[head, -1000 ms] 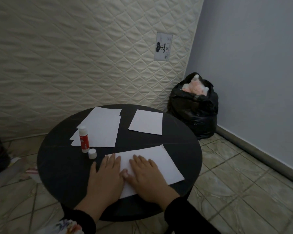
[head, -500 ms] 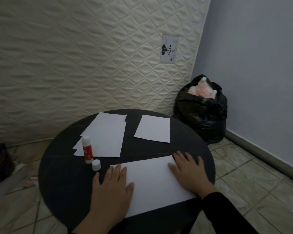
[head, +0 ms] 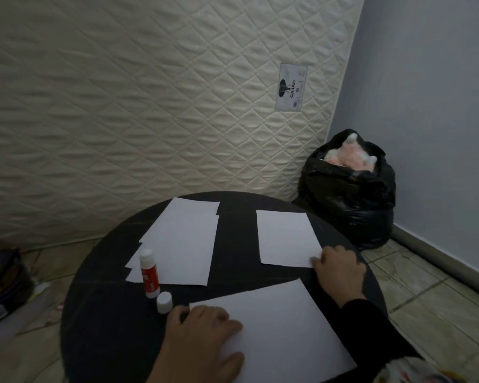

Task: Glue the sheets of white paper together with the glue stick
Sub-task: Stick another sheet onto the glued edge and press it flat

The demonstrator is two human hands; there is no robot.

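The left hand lies flat, fingers spread, palm down on the left end of the near sheet of white paper, pinning it to the round black bench. It grips nothing; it only presses. This sheet lies at a slant, its far corner pointing toward the right hand.

The right hand reaches out beyond the near sheet, its dark sleeve crossing that sheet's right edge. Its fingertips rest on the near right corner of the single sheet, which lies flat just beyond the hand. Whether the fingers pinch the corner or only touch it cannot be told from this view.

Just beyond the left hand's fingers stands the white cap of the glue stick, apart from the hand by a narrow gap. Right behind the cap stands the glue stick itself, upright and uncapped, with a red and white body. It sits at the near left edge of the paper stack, several sheets fanned unevenly, which lies beyond the left hand and to the left of the right hand's sheet, a strip of bare bench between them.

Past the bench a quilted cream mattress leans upright. Beyond the right hand, on the tiled floor by the blue-grey wall, sits a black rubbish bag with something pale pink at its mouth.
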